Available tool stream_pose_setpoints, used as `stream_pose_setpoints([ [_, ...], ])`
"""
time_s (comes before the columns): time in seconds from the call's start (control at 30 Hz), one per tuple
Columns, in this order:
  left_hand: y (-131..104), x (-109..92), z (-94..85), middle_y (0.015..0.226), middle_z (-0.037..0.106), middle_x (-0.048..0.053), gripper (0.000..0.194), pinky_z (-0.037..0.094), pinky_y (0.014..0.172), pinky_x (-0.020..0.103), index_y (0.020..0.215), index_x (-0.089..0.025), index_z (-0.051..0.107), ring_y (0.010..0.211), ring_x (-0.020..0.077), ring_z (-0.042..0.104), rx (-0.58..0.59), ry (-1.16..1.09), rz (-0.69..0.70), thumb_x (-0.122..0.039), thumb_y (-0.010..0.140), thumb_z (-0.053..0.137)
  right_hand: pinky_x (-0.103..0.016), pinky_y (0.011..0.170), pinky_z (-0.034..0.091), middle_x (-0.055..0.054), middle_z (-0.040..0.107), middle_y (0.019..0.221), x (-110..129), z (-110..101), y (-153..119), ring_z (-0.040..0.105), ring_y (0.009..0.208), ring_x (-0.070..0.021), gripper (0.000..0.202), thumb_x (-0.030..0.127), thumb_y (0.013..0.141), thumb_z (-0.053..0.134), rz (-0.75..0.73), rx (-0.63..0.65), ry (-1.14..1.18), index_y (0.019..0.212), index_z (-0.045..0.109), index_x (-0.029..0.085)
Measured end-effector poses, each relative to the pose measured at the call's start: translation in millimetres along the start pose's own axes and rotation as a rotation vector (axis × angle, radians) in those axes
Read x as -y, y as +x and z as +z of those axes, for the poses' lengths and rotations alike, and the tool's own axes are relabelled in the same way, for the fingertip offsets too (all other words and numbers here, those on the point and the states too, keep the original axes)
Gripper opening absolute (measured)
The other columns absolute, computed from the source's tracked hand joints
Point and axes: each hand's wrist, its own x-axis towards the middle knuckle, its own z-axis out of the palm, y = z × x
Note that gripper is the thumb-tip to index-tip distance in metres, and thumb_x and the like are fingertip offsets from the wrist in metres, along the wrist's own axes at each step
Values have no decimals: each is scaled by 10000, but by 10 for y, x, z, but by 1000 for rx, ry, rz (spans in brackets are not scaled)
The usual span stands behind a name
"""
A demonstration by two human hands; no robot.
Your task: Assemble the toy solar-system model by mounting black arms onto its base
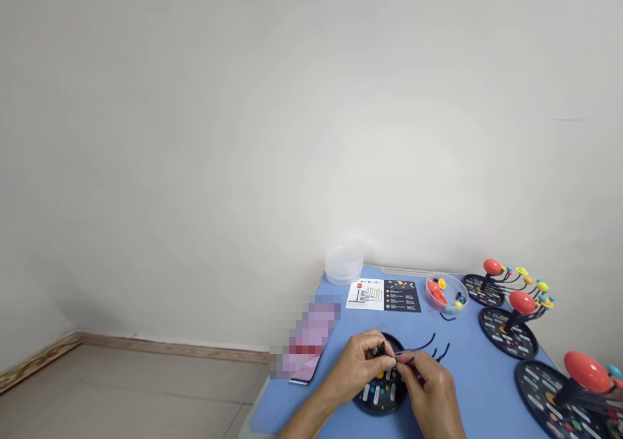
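A round black base (376, 400) printed with small coloured shapes lies on the blue table, partly covered by both hands. Over its left side, my left hand (363, 364) is closed, its fingers pinched near a short black post. My right hand (431, 387) is pinched around a thin black curved arm (423, 346), whose far end reaches up to the right. Both sets of fingertips meet above the base. More black arm ends (444, 352) stick out beyond my right hand.
Along the right stand several assembled models with red balls (522, 302). A clear tub (446, 309) holds coloured parts. Behind the base lies a printed sheet (383, 295), beside a clear empty container (344, 267). A phone (309, 367), partly pixelated, lies at the left edge of the blue table (341, 322).
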Motion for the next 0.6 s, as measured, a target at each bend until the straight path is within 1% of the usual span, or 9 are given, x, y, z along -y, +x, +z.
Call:
stream_pose_setpoints([
  [0.2,2,55,9,732,561,-5,71,399,618,241,662,-154,680,667,137,521,17,-92,0,-224,674,686,-193,594,464,-6,685,717,20,-26,34,652,637,-142,165,182,892,513,-3,61,-47,770,621,210],
  [0.27,3,64,8,715,546,-10,87,393,613,239,653,-154,682,662,135,513,5,-102,-6,-238,669,699,-197,595,452,-5,682,718,24,-29,54,650,640,-141,165,166,887,501,-7,74,-59,766,604,211],
  [0.47,-4,70,15,712,547,-5,121,399,647,247,648,-169,678,699,156,513,-33,-54,-3,-285,667,710,-203,578,440,-1,663,695,39,20,49,625,609,-137,168,172,885,486,10,29,-50,749,575,215],
  [0.6,-8,81,28,704,532,-6,133,394,647,250,660,-173,674,699,161,506,-56,-26,13,-302,691,686,-211,566,430,-1,646,675,83,59,44,610,591,-144,191,197,893,481,22,-50,-40,730,578,217],
])
